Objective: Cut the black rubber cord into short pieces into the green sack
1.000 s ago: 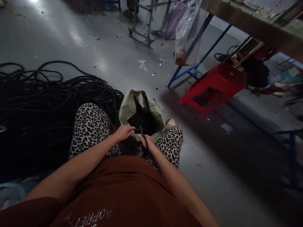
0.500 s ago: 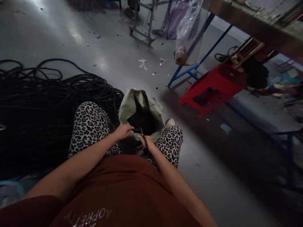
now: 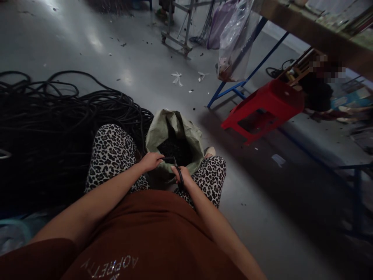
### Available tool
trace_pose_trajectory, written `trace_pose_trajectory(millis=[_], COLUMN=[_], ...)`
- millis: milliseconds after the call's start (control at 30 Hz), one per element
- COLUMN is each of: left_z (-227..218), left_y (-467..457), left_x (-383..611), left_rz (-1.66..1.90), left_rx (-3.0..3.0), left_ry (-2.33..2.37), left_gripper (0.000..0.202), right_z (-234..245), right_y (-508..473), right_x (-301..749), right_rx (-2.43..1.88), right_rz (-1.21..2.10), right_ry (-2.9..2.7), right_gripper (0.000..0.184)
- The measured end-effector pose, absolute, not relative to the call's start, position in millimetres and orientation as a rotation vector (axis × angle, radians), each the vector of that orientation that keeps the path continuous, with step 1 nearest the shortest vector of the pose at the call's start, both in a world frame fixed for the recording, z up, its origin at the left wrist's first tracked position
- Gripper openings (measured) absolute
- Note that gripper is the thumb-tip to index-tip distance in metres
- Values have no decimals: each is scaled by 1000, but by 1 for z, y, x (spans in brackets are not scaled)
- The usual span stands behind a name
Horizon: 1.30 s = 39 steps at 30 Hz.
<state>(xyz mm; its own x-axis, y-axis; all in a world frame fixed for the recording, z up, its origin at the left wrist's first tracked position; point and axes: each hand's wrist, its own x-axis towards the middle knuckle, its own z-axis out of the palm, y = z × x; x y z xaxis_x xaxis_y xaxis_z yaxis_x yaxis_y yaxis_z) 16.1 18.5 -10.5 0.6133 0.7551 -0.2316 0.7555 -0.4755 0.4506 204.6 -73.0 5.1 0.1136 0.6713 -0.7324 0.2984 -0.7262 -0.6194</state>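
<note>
Between my knees stands a pale green woven sack, its mouth wide and dark pieces lying inside. My left hand is closed on a black cord, whose short end points right over the sack's near rim. My right hand is wrapped round black-handled scissors. Their blades point up at the cord's end; whether they touch it I cannot tell. To the left lies a large heap of black cords, partly hidden behind my leg.
A red plastic stool lies on its side at the right, near a blue-legged table. Clear plastic bags hang from the table. A wheeled metal frame stands farther back. Another person is beyond the stool.
The view has shifted slightly. Both hands stay at the sack's near rim with the cord and scissors, almost in the same place.
</note>
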Motion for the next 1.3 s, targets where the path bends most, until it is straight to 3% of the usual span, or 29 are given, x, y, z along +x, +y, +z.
trace_pose_trajectory(millis=[333,900,1300], left_z=[-10,-10,-10], left_y=[19,16,16], left_x=[17,16,18], left_rz=[48,41,47], left_rx=[2326,2347,2354], left_ry=[1241,1168,1153], left_gripper=[33,32,31], right_z=[6,7,15], right_y=[-75,-71,-69], right_x=[205,201,199], right_rx=[-1939,-1822,-1884], right_rz=[1771,1813,1849], right_ry=[-1066,-1100,-1118], right_gripper=[53,47,57])
